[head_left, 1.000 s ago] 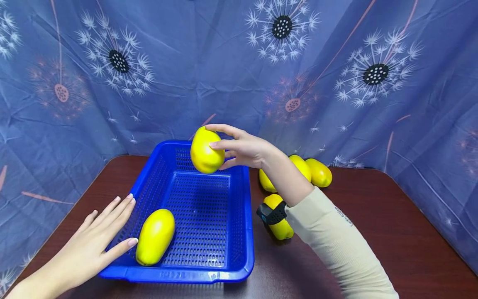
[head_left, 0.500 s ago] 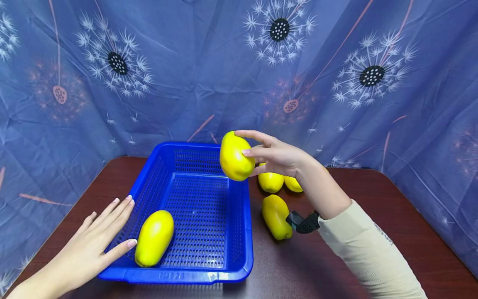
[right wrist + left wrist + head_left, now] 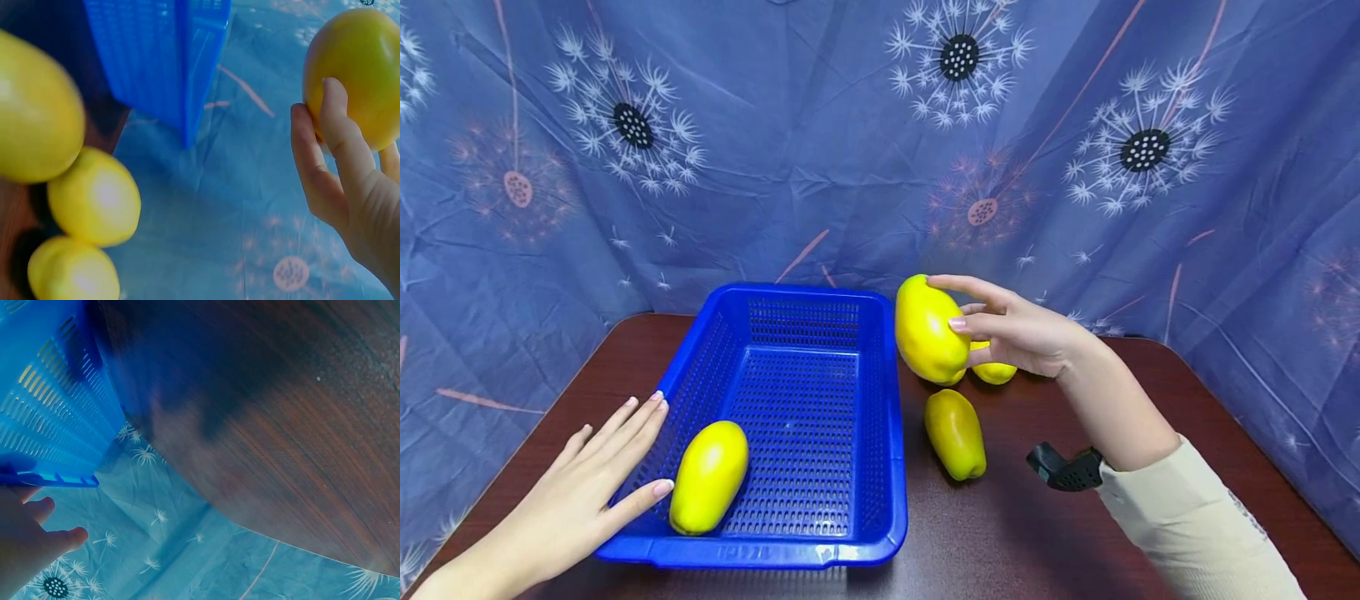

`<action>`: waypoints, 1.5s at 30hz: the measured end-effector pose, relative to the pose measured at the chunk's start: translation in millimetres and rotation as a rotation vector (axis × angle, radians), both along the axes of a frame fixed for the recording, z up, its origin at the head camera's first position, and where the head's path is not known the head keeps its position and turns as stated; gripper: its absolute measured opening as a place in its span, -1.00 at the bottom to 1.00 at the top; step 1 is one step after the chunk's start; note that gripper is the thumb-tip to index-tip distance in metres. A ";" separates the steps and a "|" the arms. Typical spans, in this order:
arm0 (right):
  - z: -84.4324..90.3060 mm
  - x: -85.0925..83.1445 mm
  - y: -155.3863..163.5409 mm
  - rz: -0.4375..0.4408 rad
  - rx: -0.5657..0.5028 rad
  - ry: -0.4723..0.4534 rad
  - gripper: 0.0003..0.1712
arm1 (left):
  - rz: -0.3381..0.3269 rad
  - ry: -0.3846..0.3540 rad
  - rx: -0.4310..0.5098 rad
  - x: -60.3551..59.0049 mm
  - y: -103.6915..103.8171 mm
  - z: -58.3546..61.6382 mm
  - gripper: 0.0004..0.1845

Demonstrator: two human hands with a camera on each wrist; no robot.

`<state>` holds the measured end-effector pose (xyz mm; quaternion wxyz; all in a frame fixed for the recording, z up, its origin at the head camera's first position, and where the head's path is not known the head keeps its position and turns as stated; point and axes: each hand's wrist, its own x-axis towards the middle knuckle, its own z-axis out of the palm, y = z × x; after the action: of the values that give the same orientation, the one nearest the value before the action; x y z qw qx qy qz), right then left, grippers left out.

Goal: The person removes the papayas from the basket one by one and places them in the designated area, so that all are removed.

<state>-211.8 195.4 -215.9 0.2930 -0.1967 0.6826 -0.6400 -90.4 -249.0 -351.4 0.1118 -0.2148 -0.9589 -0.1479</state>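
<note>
My right hand (image 3: 1018, 332) grips a yellow mango (image 3: 928, 329) from its right side, thumb and fingers spread round it. It hangs in the air just right of the basket's far right corner. The right wrist view also shows this held mango (image 3: 359, 62). My left hand (image 3: 587, 479) lies with straight fingers on the left rim of a blue plastic basket (image 3: 752, 552). Inside, near the left thumb, lies another mango (image 3: 711, 477).
Right of the basket, a mango (image 3: 955, 435) lies on the brown wooden table (image 3: 1120, 400). Behind it are more mangoes (image 3: 996, 372), partly hidden by the right hand and its mango. A blue patterned cloth (image 3: 865, 192) hangs behind the table.
My right hand has carried its mango rightward and slightly down, from above the basket to beyond its right rim. The left hand and the mango in the basket have stayed put.
</note>
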 end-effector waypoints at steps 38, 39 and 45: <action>-40.6 24.2 115.2 0.086 -0.077 0.040 -0.36 | -0.009 0.019 0.004 -0.6 -0.7 -2.6 -0.15; -42.0 25.0 116.1 0.083 -0.079 0.039 -0.36 | -0.008 0.020 0.003 -0.6 -0.8 -2.4 -0.15; -53.5 27.0 122.9 0.060 -0.061 0.031 -0.36 | -0.012 0.026 0.000 0.1 -0.8 -1.9 -0.15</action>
<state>-184.8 318.3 -269.5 0.2955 -0.2359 0.6610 -0.6482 -90.3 -249.9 -353.3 0.1236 -0.2223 -0.9561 -0.1457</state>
